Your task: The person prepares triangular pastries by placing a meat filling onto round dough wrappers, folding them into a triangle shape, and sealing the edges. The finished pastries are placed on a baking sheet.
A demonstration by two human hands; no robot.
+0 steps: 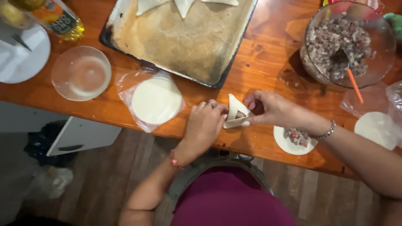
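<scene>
Currently both hands, left hand (204, 124) and right hand (271, 109), are pinching a half-folded dough parcel (235, 114) at table centre; finished ones are lying on the baking tray (197, 46) at twelve o'clock, a filled round (294, 140) waiting at four o'clock.

Bottle label (56, 17) top left, orange and green; clear plastic wrapper (130, 90) under dough rounds

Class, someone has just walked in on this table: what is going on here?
A person is folding a filled dough piece between both hands: the left hand steadies one side, the right hand pinches the other. Beside the right wrist lies a dough round topped with filling. A stack of plain dough rounds sits to the left, a baking tray behind, and a glass bowl of filling at right.
</scene>
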